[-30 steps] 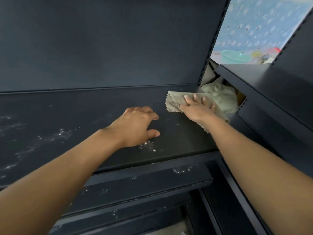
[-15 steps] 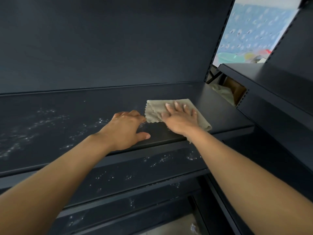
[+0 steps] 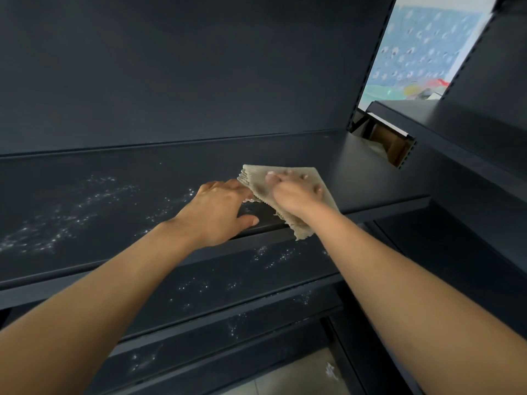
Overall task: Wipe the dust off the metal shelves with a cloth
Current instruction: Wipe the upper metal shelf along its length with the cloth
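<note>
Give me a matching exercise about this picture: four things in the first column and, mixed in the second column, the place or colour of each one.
Column one:
1. cloth
2. left hand
3. right hand
4. dust specks

Column two:
A. white, scattered on the left part of the shelf
B. on top of the cloth
C. beige, one corner hanging over the shelf's front edge
D. resting on the bare shelf, at the cloth's left edge

Pairs: 1-C, 2-D, 3-B, 4-A.

This looks like a shop or a store room: long dark metal shelves [image 3: 370, 178] with slotted posts [image 3: 372, 61] (quite dusty), a cardboard box [image 3: 391, 144] behind, a starry blue wall [image 3: 422, 52].
</note>
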Demonstrator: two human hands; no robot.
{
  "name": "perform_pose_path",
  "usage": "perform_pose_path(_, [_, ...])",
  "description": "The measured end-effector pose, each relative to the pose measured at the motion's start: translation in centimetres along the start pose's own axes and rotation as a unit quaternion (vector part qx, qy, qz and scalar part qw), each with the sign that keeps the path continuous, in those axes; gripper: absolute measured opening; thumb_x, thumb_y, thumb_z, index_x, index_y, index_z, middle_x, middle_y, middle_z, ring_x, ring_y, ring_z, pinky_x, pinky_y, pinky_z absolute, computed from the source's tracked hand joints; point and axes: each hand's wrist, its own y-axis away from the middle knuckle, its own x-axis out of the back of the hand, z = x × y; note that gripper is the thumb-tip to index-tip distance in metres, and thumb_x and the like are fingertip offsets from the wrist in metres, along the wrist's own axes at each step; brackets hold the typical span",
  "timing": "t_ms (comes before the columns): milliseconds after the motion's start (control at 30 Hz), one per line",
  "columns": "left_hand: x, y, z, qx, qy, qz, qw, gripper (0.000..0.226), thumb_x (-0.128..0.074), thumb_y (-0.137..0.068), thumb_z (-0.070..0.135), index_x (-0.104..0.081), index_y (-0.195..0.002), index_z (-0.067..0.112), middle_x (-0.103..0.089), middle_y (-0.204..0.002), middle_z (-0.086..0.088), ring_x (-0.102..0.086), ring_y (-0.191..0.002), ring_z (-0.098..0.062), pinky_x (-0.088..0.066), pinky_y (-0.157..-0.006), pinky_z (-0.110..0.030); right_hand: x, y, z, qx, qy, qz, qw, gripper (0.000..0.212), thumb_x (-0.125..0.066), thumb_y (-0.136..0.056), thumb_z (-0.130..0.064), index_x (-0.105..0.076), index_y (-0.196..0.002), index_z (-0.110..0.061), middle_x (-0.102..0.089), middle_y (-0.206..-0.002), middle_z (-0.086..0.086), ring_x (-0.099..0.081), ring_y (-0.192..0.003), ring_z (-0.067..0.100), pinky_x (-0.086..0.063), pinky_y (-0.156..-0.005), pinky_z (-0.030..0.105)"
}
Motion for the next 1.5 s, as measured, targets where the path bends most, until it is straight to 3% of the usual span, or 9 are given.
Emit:
perform_pose_path(67, [-0.1,-0.8,0.3,0.000,0.003,0.014,1.000,0.042,-0.054,-0.088,0.040,-0.051,-0.125,0.019,-0.052,-0.127,0.000,-0.046,-0.118,-0.022,-0.023,-0.107,-0.034,0.4,-0.3,1.4,0.031,0.011,0.015,0.999,0.048,-0.026,-0.099,-0.047,-0.032,-0.146,-0.036,-0.014,-0.160,-0.004,-0.004,-0.148,0.026,0.002,-0.117,0.050])
perform_pose_path(200, [-0.2,-3.5,1.5,-0.002,0.003,0.029,1.000,0.038,-0.054,-0.088,0.037,-0.054,-0.120,0.017,-0.054,-0.121,-0.002,-0.049,-0.114,-0.023,-0.026,-0.105,-0.034,0.6,-1.9,3.3,0.051,0.093,-0.013,0.994,0.055,-0.020,-0.099,-0.051,-0.011,-0.151,-0.037,0.000,-0.161,-0.004,0.004,-0.147,0.028,0.004,-0.117,0.049])
perform_pose_path(333, [-0.3,-6.3,2.9,-0.009,0.001,0.031,0.999,0.039,-0.054,-0.088,0.036,-0.053,-0.123,0.018,-0.053,-0.123,-0.002,-0.049,-0.114,-0.023,-0.026,-0.105,-0.035,1.9,-4.3,5.0,0.030,0.101,-0.012,0.994,0.058,-0.015,-0.098,-0.054,-0.005,-0.152,-0.034,0.005,-0.161,-0.003,0.007,-0.147,0.028,0.006,-0.116,0.050])
perform_pose_path(833, [-1.8,-15.9,5.5,0.047,-0.018,0.003,0.999,0.046,-0.051,-0.090,0.038,-0.045,-0.131,0.018,-0.046,-0.135,-0.002,-0.042,-0.124,-0.024,-0.020,-0.108,-0.032,7.3,-16.9,13.4,-0.010,0.122,0.012,0.992,0.058,-0.016,-0.097,-0.051,-0.008,-0.152,-0.033,0.001,-0.161,-0.002,0.002,-0.147,0.028,0.003,-0.116,0.050])
perform_pose_path(1000, [-1.8,-15.9,4.9,0.071,-0.023,0.015,0.997,0.047,-0.052,-0.089,0.040,-0.045,-0.131,0.020,-0.046,-0.135,0.000,-0.041,-0.125,-0.023,-0.019,-0.109,-0.032,7.1,-19.2,11.5,0.013,0.118,-0.005,0.993,0.059,-0.015,-0.095,-0.047,-0.008,-0.152,-0.035,0.003,-0.161,-0.002,0.004,-0.147,0.028,0.005,-0.116,0.052])
perform_pose_path(1133, [-1.8,-14.8,4.1,0.089,-0.022,0.018,0.996,0.047,-0.053,-0.089,0.040,-0.045,-0.131,0.021,-0.046,-0.135,0.000,-0.040,-0.126,-0.023,-0.019,-0.109,-0.033,5.7,-19.1,8.2,0.071,0.123,-0.015,0.990,0.062,-0.013,-0.094,-0.056,-0.009,-0.152,-0.034,0.002,-0.161,-0.001,0.004,-0.147,0.030,0.004,-0.115,0.054])
perform_pose_path(1500, [-0.5,-7.5,1.8,0.115,-0.027,0.036,0.992,0.047,-0.053,-0.089,0.039,-0.045,-0.131,0.019,-0.046,-0.136,0.000,-0.042,-0.124,-0.022,-0.021,-0.108,-0.032,1.8,-12.7,2.2,0.126,0.136,-0.033,0.982,0.061,-0.013,-0.095,-0.058,-0.005,-0.152,-0.037,0.005,-0.161,-0.003,0.007,-0.147,0.028,0.005,-0.115,0.052])
